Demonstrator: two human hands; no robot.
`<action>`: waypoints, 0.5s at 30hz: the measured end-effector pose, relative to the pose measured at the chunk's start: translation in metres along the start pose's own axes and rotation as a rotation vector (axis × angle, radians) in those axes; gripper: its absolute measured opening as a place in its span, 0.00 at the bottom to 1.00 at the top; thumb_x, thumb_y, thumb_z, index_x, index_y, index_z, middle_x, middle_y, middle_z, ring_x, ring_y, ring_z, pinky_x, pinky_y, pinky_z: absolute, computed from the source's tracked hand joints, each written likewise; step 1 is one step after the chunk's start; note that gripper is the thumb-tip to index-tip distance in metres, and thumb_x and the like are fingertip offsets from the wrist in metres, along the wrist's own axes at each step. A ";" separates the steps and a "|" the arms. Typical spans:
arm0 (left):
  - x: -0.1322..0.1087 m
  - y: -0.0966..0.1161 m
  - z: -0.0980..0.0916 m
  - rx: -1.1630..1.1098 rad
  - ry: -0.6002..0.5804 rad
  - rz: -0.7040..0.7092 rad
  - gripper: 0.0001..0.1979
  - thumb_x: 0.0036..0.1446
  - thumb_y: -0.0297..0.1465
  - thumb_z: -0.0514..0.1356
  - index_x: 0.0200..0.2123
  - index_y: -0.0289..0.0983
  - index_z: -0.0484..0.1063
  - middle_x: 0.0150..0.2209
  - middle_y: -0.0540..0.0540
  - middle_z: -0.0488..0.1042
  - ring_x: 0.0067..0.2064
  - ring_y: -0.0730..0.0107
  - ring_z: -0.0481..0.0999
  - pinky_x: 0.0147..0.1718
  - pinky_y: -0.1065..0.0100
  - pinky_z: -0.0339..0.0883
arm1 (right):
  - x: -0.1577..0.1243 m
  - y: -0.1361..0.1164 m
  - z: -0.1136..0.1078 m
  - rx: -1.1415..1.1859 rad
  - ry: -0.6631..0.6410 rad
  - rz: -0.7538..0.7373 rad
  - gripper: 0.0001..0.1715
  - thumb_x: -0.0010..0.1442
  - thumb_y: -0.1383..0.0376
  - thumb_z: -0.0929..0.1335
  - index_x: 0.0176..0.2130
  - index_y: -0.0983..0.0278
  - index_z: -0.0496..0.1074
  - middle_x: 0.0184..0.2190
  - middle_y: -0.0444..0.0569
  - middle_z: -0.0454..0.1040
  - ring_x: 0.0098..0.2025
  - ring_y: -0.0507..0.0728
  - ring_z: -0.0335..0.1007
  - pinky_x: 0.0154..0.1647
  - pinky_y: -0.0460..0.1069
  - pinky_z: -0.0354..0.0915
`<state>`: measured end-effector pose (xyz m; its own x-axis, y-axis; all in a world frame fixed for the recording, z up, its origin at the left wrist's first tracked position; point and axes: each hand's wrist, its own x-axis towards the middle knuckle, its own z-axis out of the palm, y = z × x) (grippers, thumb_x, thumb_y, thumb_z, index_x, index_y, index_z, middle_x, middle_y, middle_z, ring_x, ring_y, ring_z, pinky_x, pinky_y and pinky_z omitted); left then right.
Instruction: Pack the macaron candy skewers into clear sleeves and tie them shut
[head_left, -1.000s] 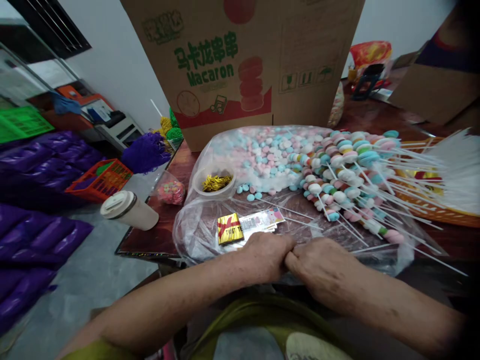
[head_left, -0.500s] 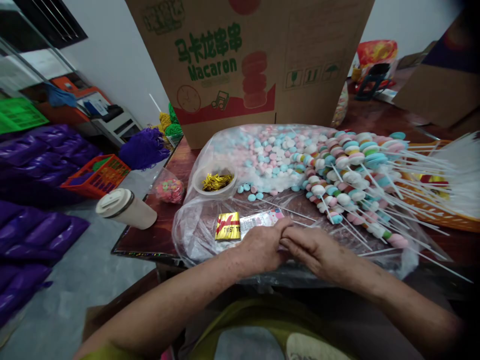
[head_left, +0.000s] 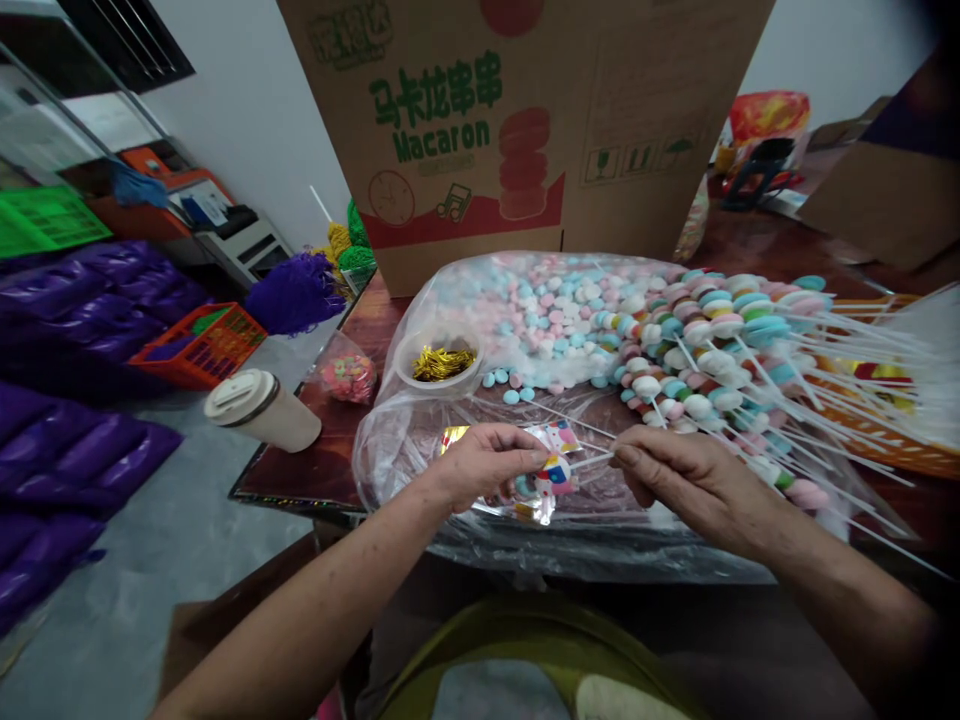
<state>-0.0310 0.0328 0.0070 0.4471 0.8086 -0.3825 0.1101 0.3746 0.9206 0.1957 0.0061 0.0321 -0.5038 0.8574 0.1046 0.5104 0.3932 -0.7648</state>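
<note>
My left hand (head_left: 499,462) is closed on a small patterned wrapper (head_left: 556,474) with red, blue and yellow spots. A white stick (head_left: 591,461) comes out of the wrapper towards the right, and my right hand (head_left: 682,480) pinches its far end. Partly hidden behind my left hand lies a gold twist-tie packet (head_left: 454,436). Beyond the hands, a clear bowl (head_left: 441,362) holds gold ties. Pink, white and blue candies (head_left: 555,310) lie in a clear plastic bag. To their right, candy skewers (head_left: 712,350) are piled with their sticks pointing right.
A large cardboard box (head_left: 540,140) stands behind the candies. At the table's left edge are a lidded cup (head_left: 262,410) and a small bag of pink candies (head_left: 349,378). An orange basket (head_left: 877,425) sits at the right. Purple packages (head_left: 67,490) lie at far left.
My hands were together at the table's front; they have moved apart, with the stick and patterned wrapper now visible between them. The view has shifted slightly.
</note>
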 end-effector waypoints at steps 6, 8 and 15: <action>0.002 0.001 0.004 -0.099 -0.110 -0.036 0.17 0.44 0.39 0.64 0.32 0.32 0.72 0.21 0.51 0.71 0.16 0.82 0.65 0.14 0.78 0.57 | 0.000 -0.011 -0.003 -0.104 -0.022 -0.110 0.18 0.64 0.60 0.55 0.26 0.63 0.60 0.19 0.41 0.61 0.21 0.48 0.57 0.22 0.43 0.54; 0.001 0.003 0.004 -0.098 -0.130 -0.046 0.16 0.43 0.38 0.65 0.32 0.32 0.73 0.22 0.51 0.71 0.17 0.82 0.65 0.15 0.78 0.57 | 0.001 -0.013 -0.004 -0.118 -0.036 -0.135 0.18 0.64 0.60 0.55 0.26 0.63 0.60 0.19 0.41 0.61 0.21 0.48 0.57 0.23 0.43 0.54; -0.001 0.008 0.010 -0.019 -0.112 0.052 0.14 0.40 0.36 0.66 0.25 0.31 0.70 0.21 0.51 0.69 0.22 0.79 0.66 0.22 0.75 0.59 | 0.005 -0.017 -0.006 -0.133 -0.094 -0.171 0.16 0.64 0.62 0.56 0.26 0.63 0.61 0.19 0.40 0.62 0.21 0.48 0.57 0.23 0.43 0.53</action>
<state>-0.0212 0.0308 0.0158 0.5482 0.7719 -0.3219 0.0678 0.3427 0.9370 0.1886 0.0060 0.0497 -0.6501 0.7426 0.1612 0.4964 0.5756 -0.6498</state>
